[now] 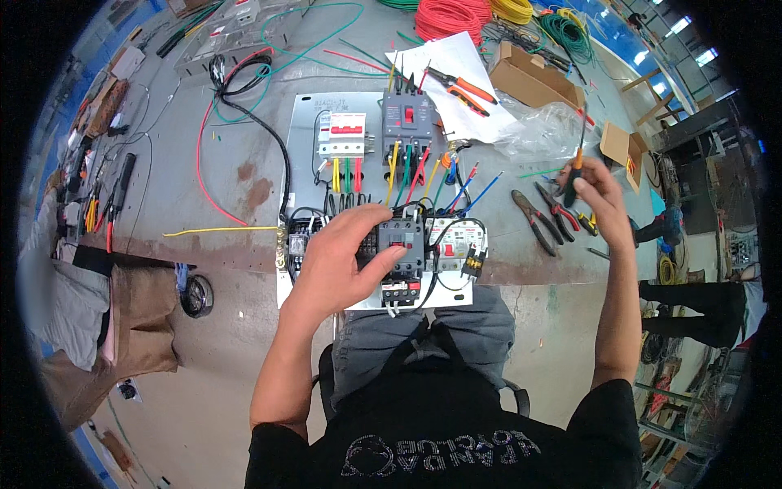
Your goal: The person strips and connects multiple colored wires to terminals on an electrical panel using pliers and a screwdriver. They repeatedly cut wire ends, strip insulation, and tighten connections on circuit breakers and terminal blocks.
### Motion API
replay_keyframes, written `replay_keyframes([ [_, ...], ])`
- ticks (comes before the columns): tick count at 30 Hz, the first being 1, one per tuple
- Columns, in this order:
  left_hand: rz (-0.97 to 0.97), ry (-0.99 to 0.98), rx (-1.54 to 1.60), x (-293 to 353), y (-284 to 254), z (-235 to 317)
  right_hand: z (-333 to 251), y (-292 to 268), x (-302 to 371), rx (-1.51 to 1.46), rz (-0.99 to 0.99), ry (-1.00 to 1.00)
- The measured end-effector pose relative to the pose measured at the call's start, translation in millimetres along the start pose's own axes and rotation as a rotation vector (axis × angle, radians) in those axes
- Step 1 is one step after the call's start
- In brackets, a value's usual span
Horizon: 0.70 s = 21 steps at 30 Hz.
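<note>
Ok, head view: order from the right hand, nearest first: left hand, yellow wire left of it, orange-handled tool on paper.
From the right hand:
1. Orange-handled tool, on the paper
2. Left hand, centre
3. Yellow wire, far left

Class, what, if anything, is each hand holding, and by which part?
The right hand holds a screwdriver by its handle. The left hand lies over a dark electrical device; whether it grips it cannot be told.

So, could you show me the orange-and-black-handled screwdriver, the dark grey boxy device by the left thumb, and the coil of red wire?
Orange-and-black-handled screwdriver (578,156), head view: on the handle.
Dark grey boxy device (414,246), head view: on its upward face.
Coil of red wire (448,28), head view: on its wound strands.
</note>
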<state>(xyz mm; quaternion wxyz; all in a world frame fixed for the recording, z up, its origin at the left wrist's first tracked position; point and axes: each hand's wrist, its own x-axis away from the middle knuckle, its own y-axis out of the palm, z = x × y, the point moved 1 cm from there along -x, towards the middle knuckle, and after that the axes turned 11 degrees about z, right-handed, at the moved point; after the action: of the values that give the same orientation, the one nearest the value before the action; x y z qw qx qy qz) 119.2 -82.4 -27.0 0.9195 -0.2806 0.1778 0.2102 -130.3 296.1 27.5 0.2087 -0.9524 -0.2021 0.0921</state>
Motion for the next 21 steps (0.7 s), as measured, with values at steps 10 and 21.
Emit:
replay_keyframes([
  [10,-0.017,-0.018,0.013,-1.4,-1.3,0.7,-185.5,100.2,46.8,0.489,-0.247,-0.526],
  [21,0.001,-0.017,0.038,1.5,-0.9,-2.2,-230.0,143.7,45.1,0.825,-0.414,-0.704],
])
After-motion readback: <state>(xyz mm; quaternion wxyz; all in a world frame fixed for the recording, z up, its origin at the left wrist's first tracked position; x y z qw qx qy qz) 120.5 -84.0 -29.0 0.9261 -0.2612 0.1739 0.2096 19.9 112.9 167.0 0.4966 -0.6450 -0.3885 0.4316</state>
